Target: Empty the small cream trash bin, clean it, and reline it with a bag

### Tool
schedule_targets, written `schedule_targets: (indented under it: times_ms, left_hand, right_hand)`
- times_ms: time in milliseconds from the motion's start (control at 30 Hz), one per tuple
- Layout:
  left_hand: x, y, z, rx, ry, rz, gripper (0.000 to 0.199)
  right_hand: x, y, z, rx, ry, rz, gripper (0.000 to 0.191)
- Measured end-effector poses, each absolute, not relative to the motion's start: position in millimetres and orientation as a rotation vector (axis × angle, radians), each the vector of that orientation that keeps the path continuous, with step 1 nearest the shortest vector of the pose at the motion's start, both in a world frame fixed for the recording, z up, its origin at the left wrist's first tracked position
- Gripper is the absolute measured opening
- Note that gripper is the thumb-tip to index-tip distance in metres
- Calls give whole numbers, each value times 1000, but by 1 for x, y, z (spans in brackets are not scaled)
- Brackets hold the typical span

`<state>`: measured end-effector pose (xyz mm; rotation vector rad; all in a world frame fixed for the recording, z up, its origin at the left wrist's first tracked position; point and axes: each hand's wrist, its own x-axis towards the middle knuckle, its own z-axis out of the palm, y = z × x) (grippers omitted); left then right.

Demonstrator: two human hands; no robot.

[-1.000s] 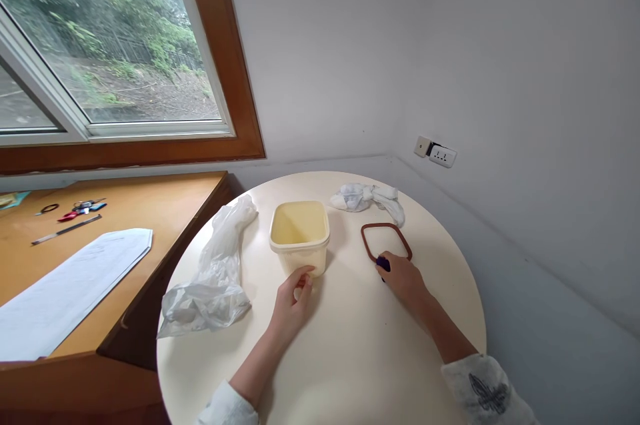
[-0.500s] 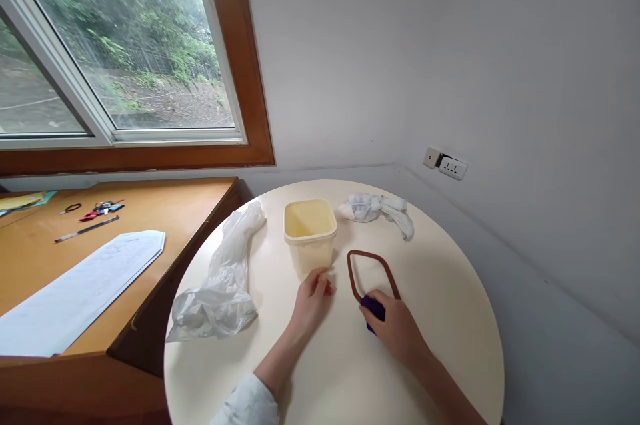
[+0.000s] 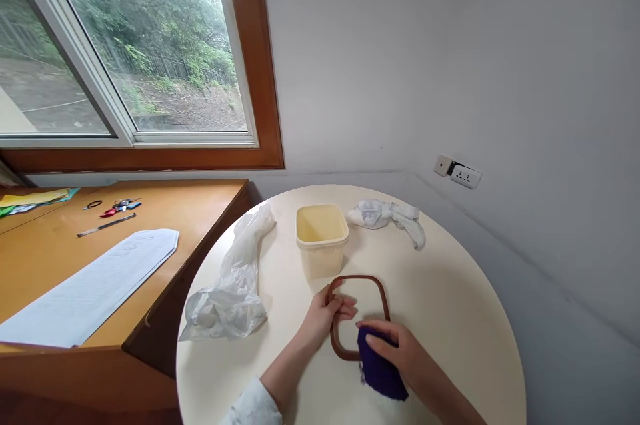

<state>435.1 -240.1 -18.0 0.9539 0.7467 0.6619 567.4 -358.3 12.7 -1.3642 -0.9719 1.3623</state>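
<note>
A brown rounded-square frame (image 3: pixel 384 298) is gripped at its left side by my left hand (image 3: pixel 325 315), thumb against the rim and other fingers showing inside the outline. Whether its middle is open or clear plastic I cannot tell. My right hand (image 3: pixel 400 351) is closed on a folded dark purple cloth (image 3: pixel 383 371), pressed by the frame's lower right corner. Just beyond the frame stands a cream square plastic container (image 3: pixel 323 258), upright with its top uncovered.
A crumpled clear plastic bag (image 3: pixel 235 285) lies on the round table's left side. Behind the container to the right rests a knotted whitish bag (image 3: pixel 385 213). A wooden desk (image 3: pixel 200 195) at left holds papers (image 3: pixel 110 278), a pen (image 3: pixel 106 225) and keys (image 3: pixel 123 206).
The frame has come nearer and tilted towards me. My left hand has moved from beside the container onto the frame's left side. The purple cloth now shows more fully in my right hand.
</note>
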Motion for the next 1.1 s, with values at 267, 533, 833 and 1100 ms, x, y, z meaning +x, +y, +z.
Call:
schedule_targets:
  times_ms: [267, 533, 833, 1100]
  left_hand:
    - [432, -241, -13, 724, 711, 664, 51]
    - [430, -238, -12, 500, 641, 632, 56]
    - [432, -240, -15, 458, 483, 649, 48]
    - [426, -238, -13, 365, 578, 579, 20]
  right_hand:
    - [600, -351, 18, -1055, -254, 1288, 19]
    - [602, -303, -1, -1598, -782, 586, 36]
    - [550, -282, -29, -1783, -1363, 520, 45]
    - [524, -290, -15, -1707, -1542, 599, 53]
